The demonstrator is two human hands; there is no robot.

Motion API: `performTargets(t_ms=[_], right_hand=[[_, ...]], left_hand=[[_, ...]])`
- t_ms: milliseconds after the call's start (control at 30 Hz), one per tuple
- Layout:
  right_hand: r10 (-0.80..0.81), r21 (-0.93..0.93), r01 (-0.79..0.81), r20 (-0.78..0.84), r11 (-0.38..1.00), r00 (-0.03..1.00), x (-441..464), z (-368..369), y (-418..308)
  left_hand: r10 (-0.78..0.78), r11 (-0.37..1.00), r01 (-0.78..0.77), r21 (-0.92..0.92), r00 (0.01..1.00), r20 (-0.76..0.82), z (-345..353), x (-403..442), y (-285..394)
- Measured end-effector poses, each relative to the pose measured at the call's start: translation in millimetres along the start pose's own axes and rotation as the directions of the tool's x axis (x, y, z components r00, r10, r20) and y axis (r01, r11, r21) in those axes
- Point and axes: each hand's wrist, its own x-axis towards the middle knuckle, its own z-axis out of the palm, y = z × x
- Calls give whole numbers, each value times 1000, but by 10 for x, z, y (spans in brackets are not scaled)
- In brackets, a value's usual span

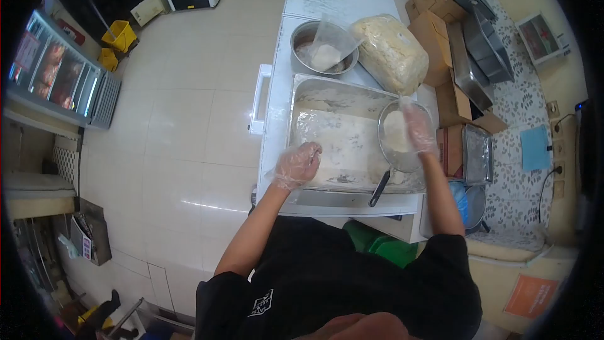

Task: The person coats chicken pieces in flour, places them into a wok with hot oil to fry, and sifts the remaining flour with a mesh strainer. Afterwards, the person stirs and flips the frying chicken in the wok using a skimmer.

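Observation:
A large metal pan (pixel 352 184) with white flour spread over its bottom lies before me on the white worktop. My left hand (pixel 298 165), in a clear plastic glove, is over the pan's near left corner. Its fingers are curled closed, and what they hold, if anything, is hidden. A round sieve (pixel 381 131) with a black handle rests at the pan's right side, with white flour (pixel 395 132) in it. My right hand (pixel 418 127), gloved too, is at the sieve's right half; motion blur smears its fingers.
Behind the pan stand a round metal pot (pixel 302 63) with a plastic bag (pixel 327 47) in it and a big wrapped pale bag (pixel 393 53). Cardboard boxes (pixel 431 44) and stacked metal trays (pixel 469 66) line the right wall. A green bin (pixel 384 242) is below the worktop.

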Motion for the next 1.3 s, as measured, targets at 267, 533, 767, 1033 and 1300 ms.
performTargets(t_ms=[267,533,767,1033,1300], right_hand=[[2,-356,-79,-211,931,977,397,3285,188],[-100,260,79,70,963,992,343,3109,-636],[228,-367,-411,-449,834,864,842,2703,-554],[-480,-51,478,-156,877,863,611,3149,-1332],[-601,124,589,213,799,771,761,2698,-1134]], left_hand=[[97,994,-93,54,993,-65,64,-33,-82],[33,997,-36,73,998,52,68,-77,-194],[40,999,-40,25,999,5,97,-117,-189],[-11,999,10,53,999,31,104,-129,-140],[59,987,-60,152,998,9,80,-145,-63]])
